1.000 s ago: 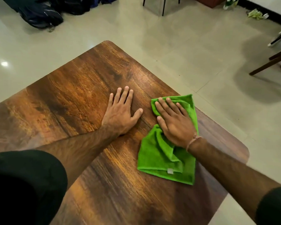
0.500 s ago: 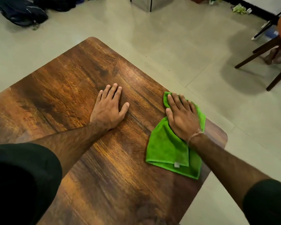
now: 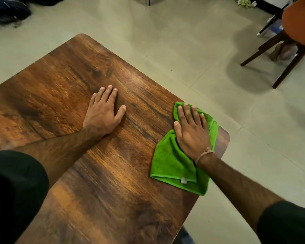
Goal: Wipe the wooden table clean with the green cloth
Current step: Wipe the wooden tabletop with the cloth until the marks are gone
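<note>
A dark brown wood-grain counter (image 3: 74,78) with rounded corners stands on a floor of pale beige tiles (image 3: 183,41). The bright green terry cloth (image 3: 169,162) lies rumpled and folded on the counter's right side, close to the rounded corner, and its nearer corner reaches the right edge. A small white tag (image 3: 183,180) shows on its near hem. The right grip (image 3: 192,132), a bare hand, lies palm down on the far part of the cloth, with its fingers straight, close together and pressing the fabric flat. A thin tan thread band (image 3: 203,154) circles that wrist. The left grip (image 3: 104,113) rests flat on the bare wood near the middle of the counter, well apart from the cloth, fingers straight and thumb spread to the side, holding nothing. Both forearms come out of black sleeves (image 3: 16,191) at the bottom of the view. On the floor to the far right stands a chair with an orange seat (image 3: 299,22) and dark wooden legs, and dark bags (image 3: 7,11) lie at the far left.
</note>
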